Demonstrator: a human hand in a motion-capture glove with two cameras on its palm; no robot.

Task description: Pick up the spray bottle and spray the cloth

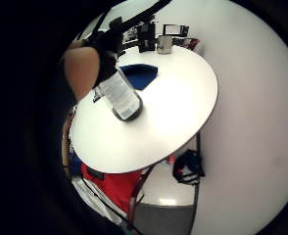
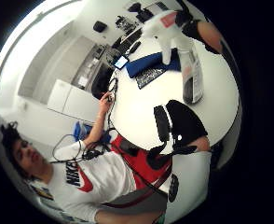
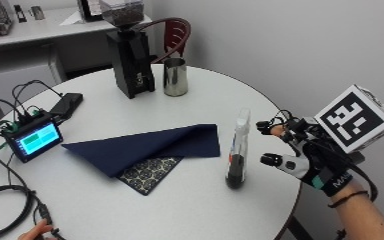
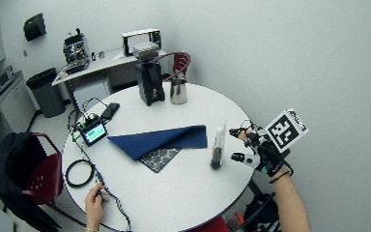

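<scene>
Round white counter (image 3: 179,210), seen from the outside view. Spray bottle (image 3: 237,152) upright near the counter's right edge, clear with a dark base and a pale trigger head on top, untouched. Navy cloth (image 3: 145,145) flat near the middle of the counter, folded over itself, one patterned corner (image 3: 144,172) peeking out beneath the front fold. Bottle just right of the cloth's right-hand corner, apart from it.

Gloved right hand (image 3: 308,155) in the air at the counter's right rim, just beside the bottle, palm turned toward it. Grip open: fingers (image 3: 272,127) spread and relaxed, nothing between them, a gap visible between fingertips and bottle.

In the little finger side palm view, bottle (image 1: 122,95) large and close, white printed label facing the camera, standing on the counter beside the blue cloth (image 1: 140,76). In the thumb side palm view, bottle's white trigger head (image 2: 167,32) close to the lens, with the cloth (image 2: 148,65) behind it.

Further back on the counter: black coffee grinder (image 3: 131,55) with a steel pitcher (image 3: 175,76) just beside it. Toward the left edge, a small device with a lit green screen (image 3: 37,137), cables (image 3: 5,195) trailing from it. Bare left hand (image 4: 95,195) resting on the front edge near those cables. Dark red chair (image 3: 177,35) behind the counter.
</scene>
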